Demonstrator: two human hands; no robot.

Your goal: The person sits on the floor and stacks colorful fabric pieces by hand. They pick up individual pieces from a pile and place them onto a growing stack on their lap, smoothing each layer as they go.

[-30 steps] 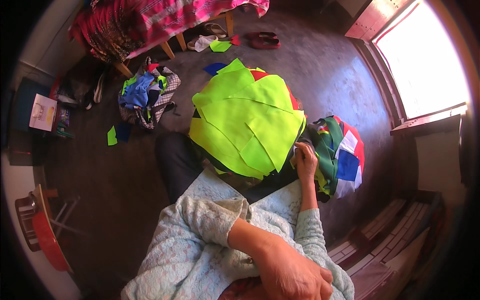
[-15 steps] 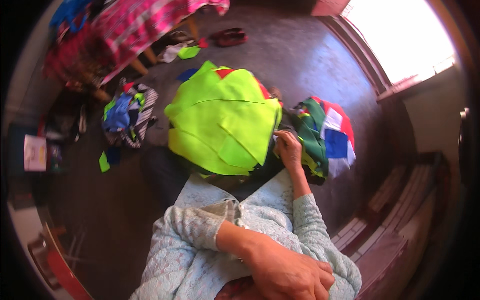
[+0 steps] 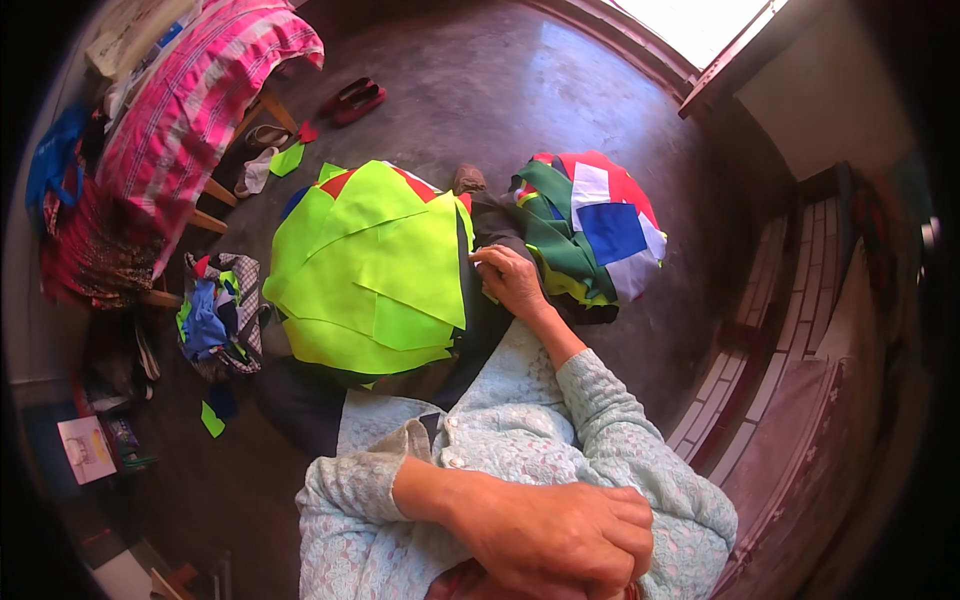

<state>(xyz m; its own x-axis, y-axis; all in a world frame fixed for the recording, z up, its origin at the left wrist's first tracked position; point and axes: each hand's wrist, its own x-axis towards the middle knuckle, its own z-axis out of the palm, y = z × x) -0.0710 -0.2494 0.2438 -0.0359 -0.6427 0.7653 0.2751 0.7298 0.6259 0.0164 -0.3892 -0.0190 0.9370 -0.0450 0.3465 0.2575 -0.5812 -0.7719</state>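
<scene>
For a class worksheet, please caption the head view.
Right hand beside layered lime cloth pieces, left hand near the lace top, multicoloured cloth heap at right.

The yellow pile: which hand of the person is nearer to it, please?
The right. The right hand is close beside the right edge of the yellow pile; the left hand is farther away, across the chest.

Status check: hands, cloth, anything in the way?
Left hand in front of the body, grip unclear. Right hand at the right edge of the yellow-green cloth pile, hold unclear. Multicoloured cloth heap on its other side, apparently not blocking.
</scene>
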